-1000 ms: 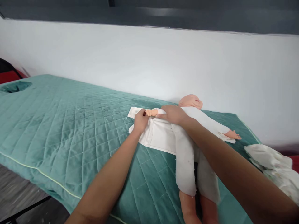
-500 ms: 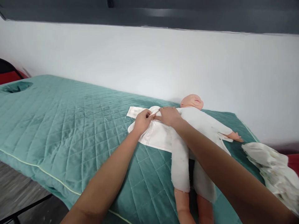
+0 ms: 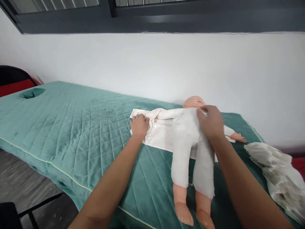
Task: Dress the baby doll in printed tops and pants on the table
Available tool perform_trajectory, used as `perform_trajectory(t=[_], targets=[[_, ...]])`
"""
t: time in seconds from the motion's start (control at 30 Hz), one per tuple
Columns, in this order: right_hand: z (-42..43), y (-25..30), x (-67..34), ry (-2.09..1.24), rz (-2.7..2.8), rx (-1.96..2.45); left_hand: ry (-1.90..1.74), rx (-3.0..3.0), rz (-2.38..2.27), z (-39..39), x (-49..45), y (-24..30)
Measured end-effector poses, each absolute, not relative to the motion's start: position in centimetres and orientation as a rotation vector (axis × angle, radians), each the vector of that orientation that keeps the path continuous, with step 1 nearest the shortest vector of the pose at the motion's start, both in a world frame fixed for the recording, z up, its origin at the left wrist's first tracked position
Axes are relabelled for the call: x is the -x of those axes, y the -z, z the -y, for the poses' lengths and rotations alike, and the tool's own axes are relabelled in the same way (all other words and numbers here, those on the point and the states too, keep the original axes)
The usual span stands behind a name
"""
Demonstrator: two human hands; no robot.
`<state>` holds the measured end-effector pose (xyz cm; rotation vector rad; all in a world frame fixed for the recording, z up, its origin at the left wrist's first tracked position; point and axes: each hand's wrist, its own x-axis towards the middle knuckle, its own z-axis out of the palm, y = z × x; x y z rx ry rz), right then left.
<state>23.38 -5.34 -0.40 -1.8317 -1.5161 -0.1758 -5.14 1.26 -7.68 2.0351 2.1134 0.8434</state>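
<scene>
one doll (image 3: 190,140) – two hands – one crumpled cloth (image 3: 276,171)

1. The table cover (image 3: 71,127) is teal green, quilted in a diamond pattern, with a pale piping line along its near edge.
2. The doll (image 3: 190,140) has a peach-pink head, hand and feet and a plain white cloth body.
3. The garment (image 3: 162,136) spread under the doll is white with faint pinkish seams.
4. The crumpled cloth (image 3: 276,171) at the right is off-white with faint grey print.
5. The wall (image 3: 152,66) is white; the window frame (image 3: 166,19) at the top is dark grey.
6. At the far left, a chair (image 3: 14,82) is black and red.
</scene>
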Motion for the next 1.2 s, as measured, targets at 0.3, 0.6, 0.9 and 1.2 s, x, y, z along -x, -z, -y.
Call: perform_trajectory(t=[0.3, 0.6, 0.9, 1.2], targets=[[9.1, 3.9, -28.3, -0.146, 1.248, 2.158, -0.819, -2.156, -1.88, -0.2, 4.1, 6.7], [8.7, 5.0, -27.4, -0.433, 0.987, 1.854, -1.044, -1.79, -1.557, 0.0, 0.4, 4.2], [8.4, 5.7, -24.9, -0.637, 1.006, 1.596, -1.114, -1.89, -1.38, -0.9, -3.2, 1.1], [7.7, 7.1, -22.8, -0.797, 1.13, 1.425, -0.965, -2.187, -1.39, 0.0, -4.7, -1.7]])
